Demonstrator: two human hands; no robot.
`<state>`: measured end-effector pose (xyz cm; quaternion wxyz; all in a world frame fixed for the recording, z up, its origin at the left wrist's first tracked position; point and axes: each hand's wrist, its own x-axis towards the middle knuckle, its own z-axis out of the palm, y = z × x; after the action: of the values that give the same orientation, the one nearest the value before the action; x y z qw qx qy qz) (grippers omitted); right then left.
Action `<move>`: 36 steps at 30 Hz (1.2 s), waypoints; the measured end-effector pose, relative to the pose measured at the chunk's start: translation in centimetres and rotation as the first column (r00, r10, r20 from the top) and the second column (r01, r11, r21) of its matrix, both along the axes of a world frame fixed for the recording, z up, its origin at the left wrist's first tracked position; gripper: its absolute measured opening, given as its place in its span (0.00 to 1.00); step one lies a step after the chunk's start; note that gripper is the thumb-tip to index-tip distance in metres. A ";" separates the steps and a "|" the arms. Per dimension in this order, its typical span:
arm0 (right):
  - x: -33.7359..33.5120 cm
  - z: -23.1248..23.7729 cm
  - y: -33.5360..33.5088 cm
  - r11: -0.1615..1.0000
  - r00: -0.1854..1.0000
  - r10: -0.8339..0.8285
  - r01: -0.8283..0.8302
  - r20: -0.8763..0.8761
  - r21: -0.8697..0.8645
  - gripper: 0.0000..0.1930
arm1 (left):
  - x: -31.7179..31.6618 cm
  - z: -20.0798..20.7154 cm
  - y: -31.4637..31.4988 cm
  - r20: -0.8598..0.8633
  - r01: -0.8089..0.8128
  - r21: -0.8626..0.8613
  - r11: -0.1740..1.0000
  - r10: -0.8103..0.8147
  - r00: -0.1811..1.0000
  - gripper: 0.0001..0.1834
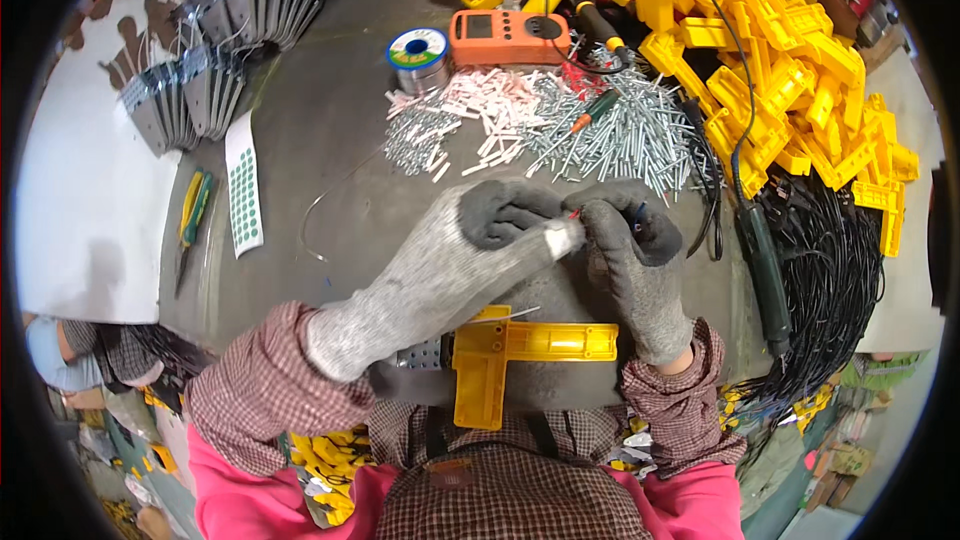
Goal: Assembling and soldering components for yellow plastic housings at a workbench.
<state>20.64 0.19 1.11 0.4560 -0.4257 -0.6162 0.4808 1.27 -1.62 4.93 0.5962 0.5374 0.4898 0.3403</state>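
Note:
My left hand (505, 220), in a grey work glove, is closed, its fingertips meeting those of my right hand (630, 235) above the middle of the table. A small red piece (574, 214) shows between the pinched fingers; its kind is too small to tell. A dark blue bit (641, 210) peeks out at my right fingers. Below the hands, near the front edge, lies a T-shaped yellow plastic housing (484, 377). A perforated metal plate (425, 354) adjoins its left side, partly hidden by my left forearm. A thin rod (515, 315) crosses the housing's top.
Loose screws (650, 130) and pinkish-white small tubes (490, 100) lie beyond my hands, near a solder spool (418, 55) and orange meter (510, 37). Yellow housings (790, 70) are heaped right, above black cables (820, 270) and a soldering iron (765, 280). Pliers (192, 215) and a sticker sheet (243, 185) lie left.

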 end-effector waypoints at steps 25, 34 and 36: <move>-3.0 0.6 0.7 0.755 0.591 0.281 -0.622 0.756 0.205 0.12 | -2.0 -7.4 -8.2 -0.290 0.069 0.828 0.556 0.319 0.902 0.14; -1.4 1.2 0.1 0.901 0.785 0.422 -0.306 0.454 -0.308 0.13 | -1.4 -7.0 -8.5 -0.592 0.261 0.738 0.623 0.410 0.694 0.17; -1.4 0.7 0.4 0.863 0.850 0.436 -0.301 0.296 -0.407 0.14 | -1.4 -7.1 -8.1 -0.555 0.237 0.753 0.615 0.397 0.731 0.17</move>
<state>19.20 0.57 1.86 0.1443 -0.4549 -0.6692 0.5696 -0.13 -9.77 -2.20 0.0609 0.8014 0.4969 0.3272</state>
